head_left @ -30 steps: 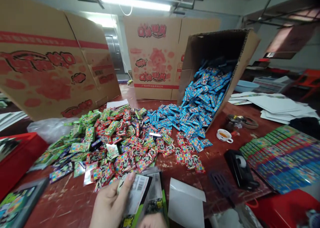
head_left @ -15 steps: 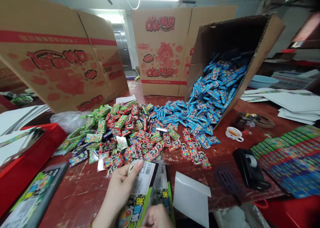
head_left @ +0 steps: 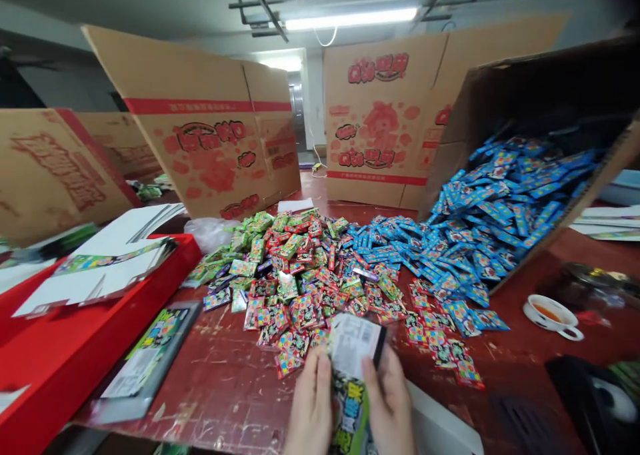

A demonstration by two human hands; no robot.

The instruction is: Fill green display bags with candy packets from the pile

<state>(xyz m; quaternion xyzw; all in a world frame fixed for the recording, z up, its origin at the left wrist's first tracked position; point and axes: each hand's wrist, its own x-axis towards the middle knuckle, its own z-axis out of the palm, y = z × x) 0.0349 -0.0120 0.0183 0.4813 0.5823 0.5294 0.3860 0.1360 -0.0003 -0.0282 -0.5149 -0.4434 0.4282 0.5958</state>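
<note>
Low in the middle of the head view, my left hand and my right hand grip a printed plastic bag from its two sides. The bag has green and black print and a white panel with a barcode at its top. Whether several bags lie together there, I cannot tell. Just beyond it spreads a heap of small red, green and purple candy packets. A white folded card lies beside my right hand, partly hidden by it.
Blue packets spill from a tipped carton on the right. A cup of tea and a black tape dispenser stand right. A red tray with white cards and more flat bags lie left. Cartons stand behind.
The view has swung left. My right hand has moved up from the bags' lower part to the right side, and the bags, earlier fanned apart, are now together between both hands.
</note>
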